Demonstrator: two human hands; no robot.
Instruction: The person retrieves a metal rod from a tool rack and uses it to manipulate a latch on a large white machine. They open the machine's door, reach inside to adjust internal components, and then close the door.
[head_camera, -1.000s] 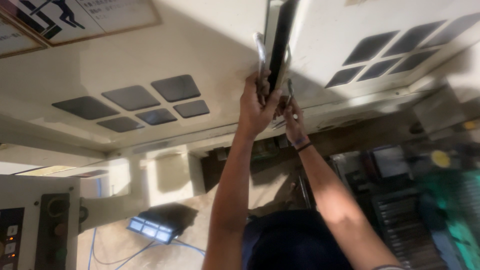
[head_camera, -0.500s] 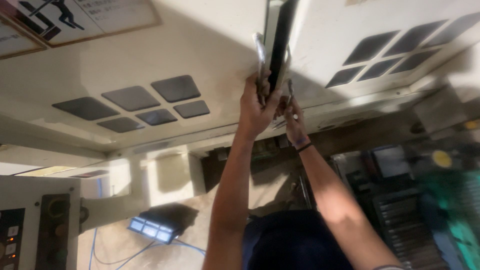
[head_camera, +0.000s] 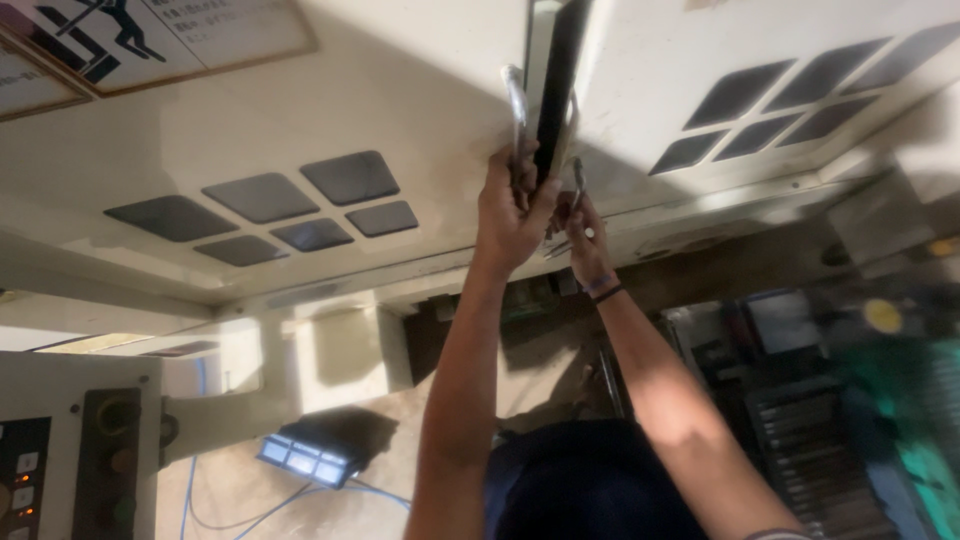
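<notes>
Gripping a curved, shiny metal handle (head_camera: 517, 110), the left hand (head_camera: 510, 215) is closed around its lower end beside a dark vertical gap (head_camera: 558, 85) between cream machine panels (head_camera: 400, 110); the right hand (head_camera: 585, 235) pinches a small metal piece just beside it.

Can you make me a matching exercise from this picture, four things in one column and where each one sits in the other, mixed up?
Things:
1. left hand
2. right hand
3. lamp
4. control panel

Places:
A. bottom left corner, with buttons
B. on the floor, on a blue cable
C. gripping the metal handle beside the dark gap
D. lower, wearing a dark wristband, right of the gap

Pairs: 1-C, 2-D, 3-B, 4-A
</notes>
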